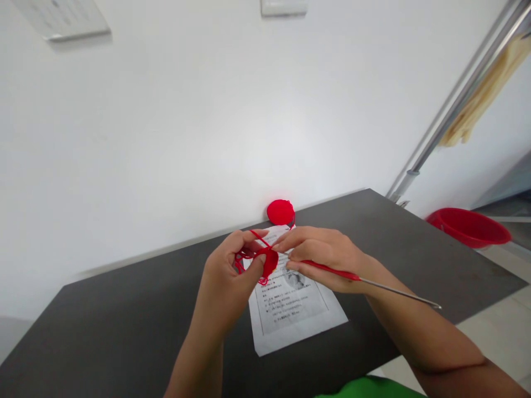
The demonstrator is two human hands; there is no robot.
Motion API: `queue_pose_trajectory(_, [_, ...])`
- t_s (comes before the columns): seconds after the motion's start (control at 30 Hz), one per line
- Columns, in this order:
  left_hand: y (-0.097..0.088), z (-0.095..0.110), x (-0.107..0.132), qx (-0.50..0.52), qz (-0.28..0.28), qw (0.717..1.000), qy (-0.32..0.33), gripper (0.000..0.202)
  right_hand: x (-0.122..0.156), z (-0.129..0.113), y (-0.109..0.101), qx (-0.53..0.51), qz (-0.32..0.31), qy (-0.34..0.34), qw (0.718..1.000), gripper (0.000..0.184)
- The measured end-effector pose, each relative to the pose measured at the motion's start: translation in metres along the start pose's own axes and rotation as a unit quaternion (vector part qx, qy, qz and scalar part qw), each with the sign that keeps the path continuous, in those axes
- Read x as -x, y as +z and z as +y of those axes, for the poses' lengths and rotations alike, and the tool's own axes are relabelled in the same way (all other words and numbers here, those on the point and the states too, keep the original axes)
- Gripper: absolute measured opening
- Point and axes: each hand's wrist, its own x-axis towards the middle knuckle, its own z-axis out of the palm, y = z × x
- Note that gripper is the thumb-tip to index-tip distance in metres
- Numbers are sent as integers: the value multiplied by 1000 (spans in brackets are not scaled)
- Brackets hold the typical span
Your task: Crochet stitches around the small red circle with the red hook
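My left hand pinches a small red crocheted piece, with red yarn looped over its fingers. My right hand is closed on a crochet hook with a red grip and a long metal shaft; its tip points at the red piece. Both hands hover over a printed paper sheet that lies on the dark table. A strand of yarn runs back to a red yarn ball by the wall.
The table's back edge stands against a white wall. A red basin sits on the floor at the right, beyond a slanted metal pole. Something green shows at the bottom edge.
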Motion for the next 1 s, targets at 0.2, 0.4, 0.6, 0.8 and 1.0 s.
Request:
queue_pose_trajectory(0.2, [5, 5, 6, -126, 46, 984, 120, 10, 1, 2, 7, 36, 25, -41, 998, 9])
queue_pose_trajectory(0.4, [5, 1, 12, -150, 56, 972, 173, 16, 0, 3, 16, -13, 76, -46, 996, 7])
queue_pose_trajectory(0.6, [9, 3, 13, -143, 43, 973, 174, 15, -2, 6, 30, -42, 137, -9, 990, 10])
queue_pose_trajectory(0.8, [12, 7, 9, -148, 94, 977, 119, 22, -1, 12, 38, 2, 183, -73, 980, 6])
queue_pose_trajectory(1.0, [8, 1, 3, -96, 122, 985, 78, 21, 1, 15, 29, -3, 133, -75, 988, 18])
